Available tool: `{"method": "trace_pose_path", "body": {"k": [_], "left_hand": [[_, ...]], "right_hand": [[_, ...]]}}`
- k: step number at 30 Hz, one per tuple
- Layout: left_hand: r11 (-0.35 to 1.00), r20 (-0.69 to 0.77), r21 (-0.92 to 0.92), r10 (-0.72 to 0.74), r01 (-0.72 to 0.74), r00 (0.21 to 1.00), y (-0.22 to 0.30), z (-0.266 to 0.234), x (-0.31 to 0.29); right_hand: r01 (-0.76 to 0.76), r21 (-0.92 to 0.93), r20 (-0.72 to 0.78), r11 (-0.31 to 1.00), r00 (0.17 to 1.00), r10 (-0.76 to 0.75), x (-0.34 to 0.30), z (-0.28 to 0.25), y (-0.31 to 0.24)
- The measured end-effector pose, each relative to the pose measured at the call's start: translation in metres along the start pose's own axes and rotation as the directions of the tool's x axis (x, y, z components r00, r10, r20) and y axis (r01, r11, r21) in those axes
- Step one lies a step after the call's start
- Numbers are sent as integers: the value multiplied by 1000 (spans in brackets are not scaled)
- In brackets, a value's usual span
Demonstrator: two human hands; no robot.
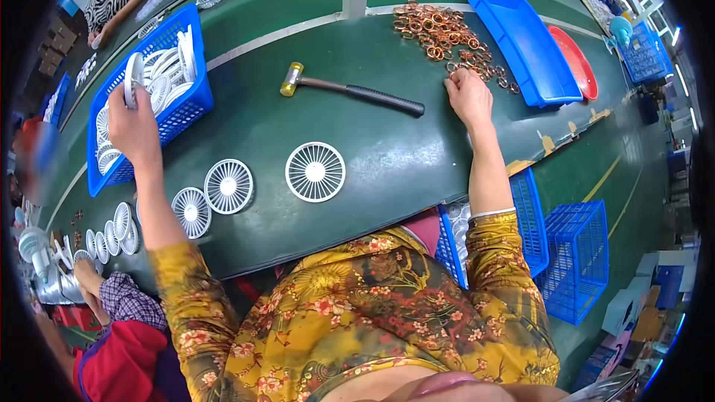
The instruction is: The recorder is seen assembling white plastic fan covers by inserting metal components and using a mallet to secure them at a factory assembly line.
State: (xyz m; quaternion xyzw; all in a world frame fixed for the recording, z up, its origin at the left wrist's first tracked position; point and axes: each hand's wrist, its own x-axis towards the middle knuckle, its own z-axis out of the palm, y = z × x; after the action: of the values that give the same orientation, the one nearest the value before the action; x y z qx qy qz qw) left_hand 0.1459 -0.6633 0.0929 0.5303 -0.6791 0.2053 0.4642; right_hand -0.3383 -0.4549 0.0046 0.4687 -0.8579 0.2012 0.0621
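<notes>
My left hand (134,128) grips a white round fan grille (134,78), held on edge above a blue basket (195,108) filled with more such grilles. At the edge of a heap of copper-coloured rings (436,26), my right hand (471,97) has its fingers curled down and closed. What they pinch, if anything, is hidden under the hand. Between my hands a hammer (350,90) with a yellow head and black handle lies on the green table (357,231). Nearer to me a single spoked grille (316,172) lies flat, with two others (229,186) to its left.
Behind the rings stand a blue tray (525,45) and a red tray (575,63). Blue crates (573,260) are below the table at right. On my left a co-worker in red (123,361) sits beside a row of grilles (112,238). Another person (112,0) works across the table.
</notes>
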Motion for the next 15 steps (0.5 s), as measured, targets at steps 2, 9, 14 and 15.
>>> {"method": "trace_pose_path", "body": {"k": [2, 9, 14, 15], "left_hand": [[967, -78, -253, 10, -30, 997, 45, -30, -28], [500, 343, -775, -183, 388, 921, 150, -85, -125], [10, 709, -702, -78, 712, 700, 178, -79, -145], [-31, 742, -670, -49, 742, 669, 179, -80, -148]], "right_hand": [[81, 126, -54, 989, 996, -75, -3, -3, -1], [563, 457, -437, 688, 816, -378, -55, -53, -87], [738, 488, -501, 466, 674, -542, -97, -63, -139], [763, 483, -511, 431, 644, -569, -103, -64, -149]]}}
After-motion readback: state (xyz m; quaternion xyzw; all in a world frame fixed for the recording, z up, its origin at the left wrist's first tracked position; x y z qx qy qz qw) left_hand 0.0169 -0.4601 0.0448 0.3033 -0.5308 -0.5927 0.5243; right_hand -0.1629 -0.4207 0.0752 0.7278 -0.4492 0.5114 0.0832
